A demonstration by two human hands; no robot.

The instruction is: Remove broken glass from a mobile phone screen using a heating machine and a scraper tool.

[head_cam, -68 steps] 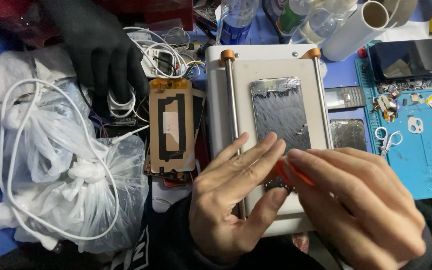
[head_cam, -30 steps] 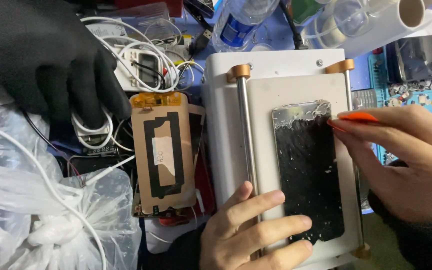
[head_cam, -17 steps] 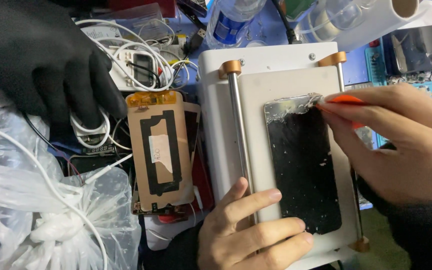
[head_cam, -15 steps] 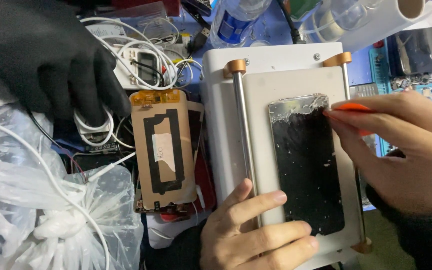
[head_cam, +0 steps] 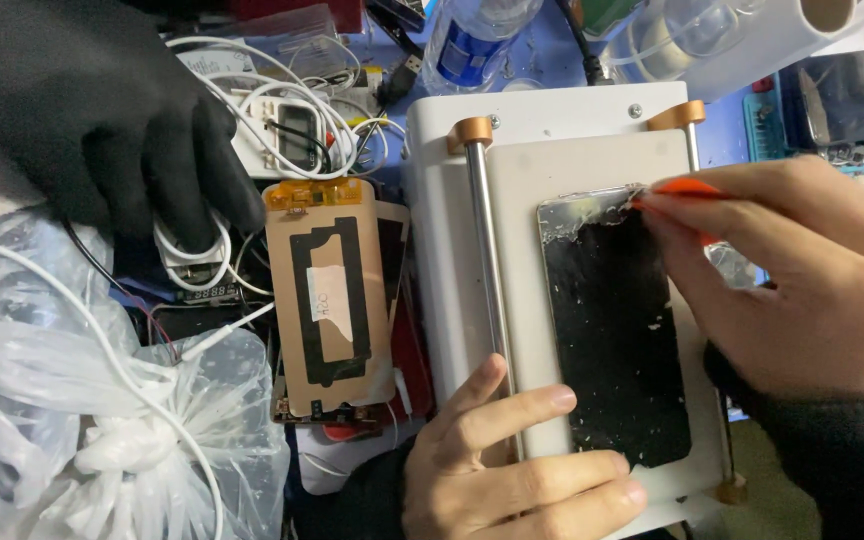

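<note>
The right hand (head_cam: 802, 280) pinches an orange scraper (head_cam: 687, 188) against the top right corner of the phone screen (head_cam: 612, 330). The left hand (head_cam: 507, 465) lies flat, fingers spread, bracing the screen's lower edge on the white plate (head_cam: 512, 250). Judged progress: partial. The glossy black rectangle carries pale residue flecks, densest along its top edge.

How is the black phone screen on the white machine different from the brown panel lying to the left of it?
The black phone screen is dark, glossy and flecked with white residue; the brown panel is matte tan with a black frame outline. The screen lies on the white machine, with the right hand at its top edge; the panel rests on clutter, untouched. Both are upright rectangles.
</note>
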